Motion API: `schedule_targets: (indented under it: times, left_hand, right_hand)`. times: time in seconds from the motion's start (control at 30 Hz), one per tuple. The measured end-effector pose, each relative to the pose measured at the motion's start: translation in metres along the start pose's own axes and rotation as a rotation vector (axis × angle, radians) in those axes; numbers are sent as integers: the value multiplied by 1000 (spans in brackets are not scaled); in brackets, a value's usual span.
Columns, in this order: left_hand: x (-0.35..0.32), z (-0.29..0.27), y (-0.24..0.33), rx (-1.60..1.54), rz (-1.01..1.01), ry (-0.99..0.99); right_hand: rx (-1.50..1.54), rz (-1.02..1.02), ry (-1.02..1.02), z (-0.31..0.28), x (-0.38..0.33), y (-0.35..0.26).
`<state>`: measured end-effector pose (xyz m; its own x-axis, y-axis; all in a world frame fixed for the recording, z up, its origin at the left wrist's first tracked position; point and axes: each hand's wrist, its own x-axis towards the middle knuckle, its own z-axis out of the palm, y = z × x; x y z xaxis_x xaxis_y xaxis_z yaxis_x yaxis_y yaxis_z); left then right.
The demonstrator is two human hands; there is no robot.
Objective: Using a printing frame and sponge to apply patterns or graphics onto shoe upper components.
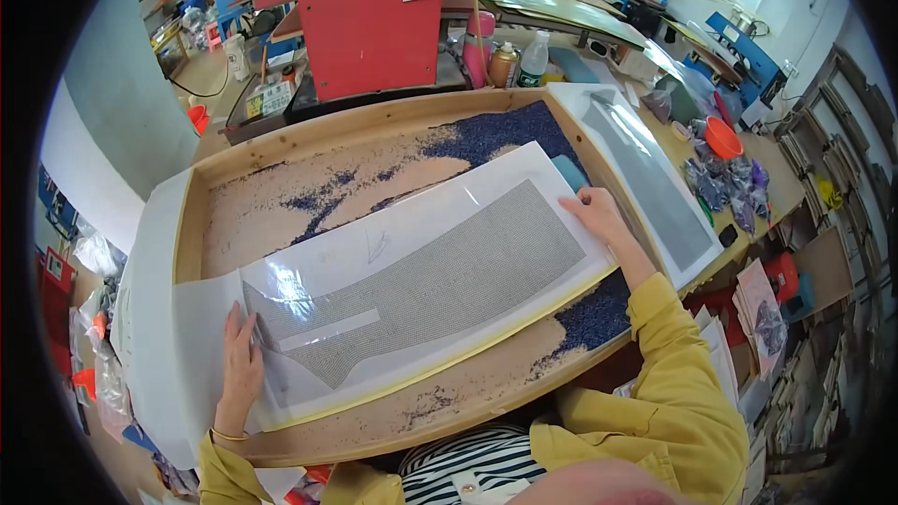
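Note:
A long white sheet [421, 210] with a grey, densely dotted pattern [477, 262] and a glossy clear film lies tilted across a wooden tray [369, 124]. At its right edge my right hand [601, 215] pinches it, thumb on top and the other fingers partly hidden. My left hand [240, 360] grips the left edge, its fingers along the side next to a blank white sheet [208, 337]. Dark blue beads or grains [496, 134] are spread in the tray, thickest at the far right and near right; part of them is hidden under the sheet.
Right of the tray lies another white sheet with a grey panel [655, 182]. Beyond it are a red-orange bowl [723, 137] and bagged dark pieces [725, 182]. Behind the tray stand a red machine [369, 23], a pink flask [479, 42] and a clear bottle [534, 58].

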<state>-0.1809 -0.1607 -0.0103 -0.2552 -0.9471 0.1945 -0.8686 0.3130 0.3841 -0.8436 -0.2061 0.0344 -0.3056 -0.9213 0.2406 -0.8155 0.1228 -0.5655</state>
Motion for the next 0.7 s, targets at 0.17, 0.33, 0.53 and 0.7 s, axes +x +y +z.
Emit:
schedule_targets:
  times: [0.17,0.33,0.53,0.7]
  left_hand:
    - [12,6,7,-25,-96,44]
    - [16,14,10,-10,-71,144]
    - [-14,25,-24,98,-9,189]
    - [23,26,5,28,40,231]
  right_hand:
    - [571,412,-302,-6,5,24]
    - [11,123,-220,-2,-7,16]
    - [259,-749,374,-22,-13,-144]
    - [-170,-978,-530,59,-61,-105]
